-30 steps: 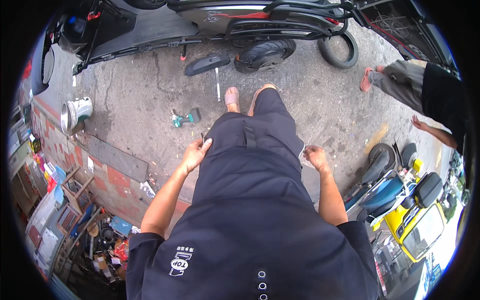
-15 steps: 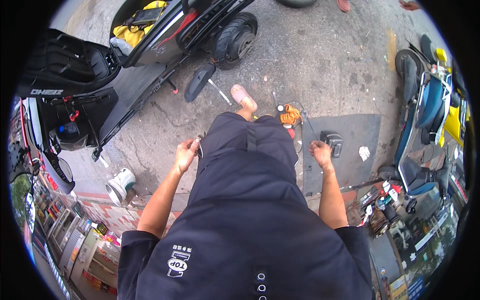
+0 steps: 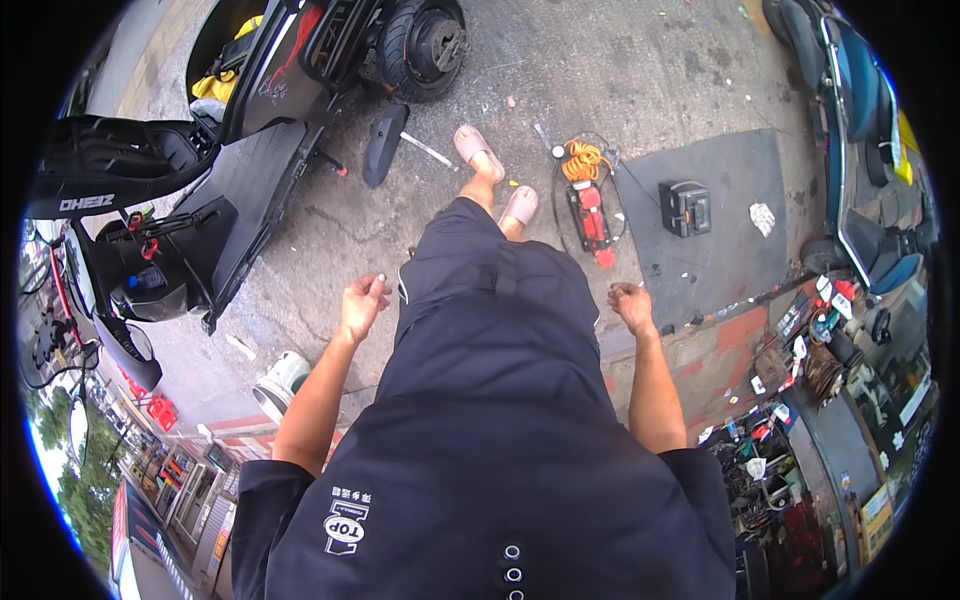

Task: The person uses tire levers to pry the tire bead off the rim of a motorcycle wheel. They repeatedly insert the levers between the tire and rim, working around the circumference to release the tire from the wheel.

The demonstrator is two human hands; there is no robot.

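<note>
- A stained grey concrete floor [image 3: 700, 70] is seen, with a dark mat [image 3: 715, 255] at the right and red paving at the near edges.
- A black scooter [image 3: 230, 150] is parked at the far left, and a blue scooter [image 3: 850, 130] is cut off at the right rim.
- A red tool with an orange coiled cord [image 3: 588, 200] and a small black box [image 3: 686, 207] lie far right.
- Cluttered shelves at the near right are too small to be made out.
- The left hand [image 3: 362, 303] is held loosely curled and empty beside the hip; the right hand [image 3: 630, 303] is closed in a loose fist, empty, nearest the mat.
</note>
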